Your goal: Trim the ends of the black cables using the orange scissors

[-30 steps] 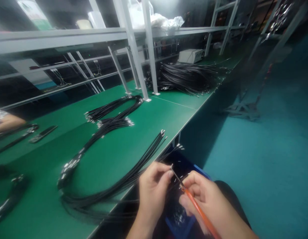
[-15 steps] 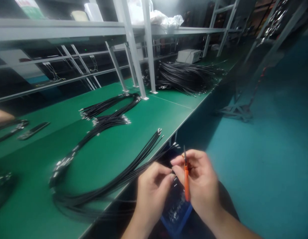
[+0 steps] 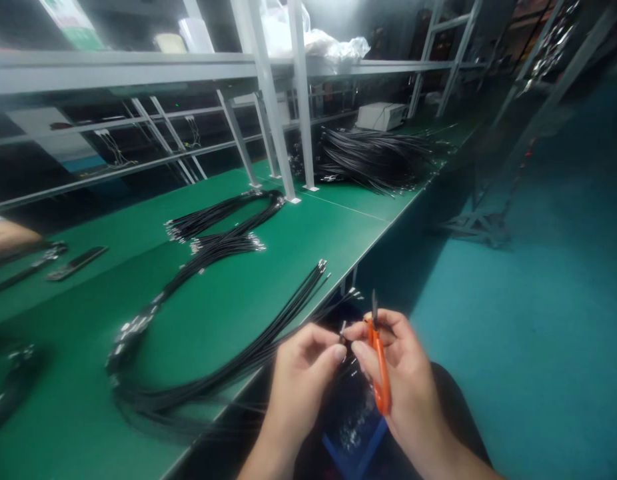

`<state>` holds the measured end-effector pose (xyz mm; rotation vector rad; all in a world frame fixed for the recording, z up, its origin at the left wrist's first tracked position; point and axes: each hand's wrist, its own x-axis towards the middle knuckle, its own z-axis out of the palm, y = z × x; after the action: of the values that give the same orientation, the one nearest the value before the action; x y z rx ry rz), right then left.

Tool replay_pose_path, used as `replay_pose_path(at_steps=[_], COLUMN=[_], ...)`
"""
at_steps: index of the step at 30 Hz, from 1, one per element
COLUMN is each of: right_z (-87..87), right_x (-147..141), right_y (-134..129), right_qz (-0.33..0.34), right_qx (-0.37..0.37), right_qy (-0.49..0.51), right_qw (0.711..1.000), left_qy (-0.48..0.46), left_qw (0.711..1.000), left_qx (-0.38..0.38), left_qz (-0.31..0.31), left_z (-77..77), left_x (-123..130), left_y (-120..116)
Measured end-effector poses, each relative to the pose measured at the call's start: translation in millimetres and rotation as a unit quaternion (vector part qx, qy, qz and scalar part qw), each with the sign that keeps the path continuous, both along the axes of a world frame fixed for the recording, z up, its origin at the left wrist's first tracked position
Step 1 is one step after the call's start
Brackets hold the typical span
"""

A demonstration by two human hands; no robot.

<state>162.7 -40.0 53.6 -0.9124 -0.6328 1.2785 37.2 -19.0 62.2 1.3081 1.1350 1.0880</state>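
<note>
My left hand (image 3: pixel 304 370) is closed in a pinch on the end of a thin black cable (image 3: pixel 342 337), just past the table edge. A small pale tip sticks up from its fingers. My right hand (image 3: pixel 408 373) is wrapped around orange-handled cutters (image 3: pixel 381 370), their dark pointed jaws upward. Its thumb and forefinger reach close to the cable end; whether they touch it I cannot tell. From the left, a bundle of black cables (image 3: pixel 238 360) curves over the green table (image 3: pixel 268 287) toward my hands. Below them is a blue bin (image 3: pixel 366 460) with small pale bits inside.
Another looped cable bundle (image 3: pixel 223 241) lies farther back, and a large cable pile (image 3: pixel 373 157) sits by the shelf posts (image 3: pixel 302 100). At left are a phone-like dark object (image 3: pixel 77 263) and another person's arm (image 3: pixel 11 237). A pallet jack-like frame (image 3: pixel 476 227) stands on the floor.
The cutters have turned in my right hand, so more of their orange handles shows. A pale tip now stands up at my left fingertips. The view has shifted slightly.
</note>
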Motion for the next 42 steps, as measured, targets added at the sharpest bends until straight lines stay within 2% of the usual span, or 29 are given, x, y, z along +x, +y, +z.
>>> replay_pose_path(at_steps=[3, 6, 9, 10, 12, 14, 15, 18, 29, 37, 39, 41, 42], right_z=[4.4, 7.9, 7.8, 6.8, 3.8, 0.3, -1.2, -4.1, -7.1, 8.5, 10.9, 9.3, 6.9], right_x=[7.9, 13.8, 20.5, 23.6, 31.0, 38.3, 41.1, 44.5, 37.9, 41.7, 46.3, 51.4, 53.5], right_y=[-0.7, -2.5, -5.1, -5.9, -6.7, -6.7, -6.6, -6.2, -4.3, -11.7, -12.0, -9.7, -7.7], right_qz=[0.005, 0.002, 0.023, 0.062, 0.186, 0.307, 0.347, 0.380, 0.362, 0.308, 0.250, 0.169, 0.130], right_qx=[-0.001, -0.007, -0.015, -0.012, -0.010, -0.028, -0.044, -0.078, -0.070, -0.112, -0.105, -0.098, -0.094], right_qy=[-0.024, -0.018, -0.036, -0.046, -0.048, -0.007, 0.018, 0.062, 0.073, -0.124, -0.151, -0.179, -0.199], right_qw=[1.000, 1.000, 0.999, 0.997, 0.981, 0.951, 0.937, 0.919, 0.927, 0.937, 0.951, 0.964, 0.967], left_qy=[0.071, 0.167, 0.211, 0.216, 0.215, 0.210, 0.207, 0.203, 0.218, 0.238, 0.273, 0.333, 0.365], left_qw=[0.996, 0.974, 0.956, 0.955, 0.954, 0.954, 0.955, 0.954, 0.940, 0.934, 0.932, 0.917, 0.899], left_qx=[0.059, 0.147, 0.191, 0.196, 0.201, 0.205, 0.208, 0.216, 0.253, 0.257, 0.234, 0.217, 0.220], left_qz=[0.021, 0.048, 0.063, 0.063, 0.060, 0.053, 0.051, 0.051, 0.068, 0.070, 0.043, -0.039, -0.100], left_z=[0.0, -0.9, -1.8, -1.8, -0.8, 1.1, 2.2, 5.1, 0.6, -7.4, -16.2, -28.0, -34.2], left_x=[0.7, 3.7, 5.8, 5.8, 4.8, 3.0, 2.2, 0.7, 2.5, 3.0, 10.3, 18.1, 20.2], left_y=[-2.0, -5.1, -6.1, -5.9, -5.4, -5.2, -5.3, -6.1, -8.0, -4.5, -7.6, -13.2, -16.0])
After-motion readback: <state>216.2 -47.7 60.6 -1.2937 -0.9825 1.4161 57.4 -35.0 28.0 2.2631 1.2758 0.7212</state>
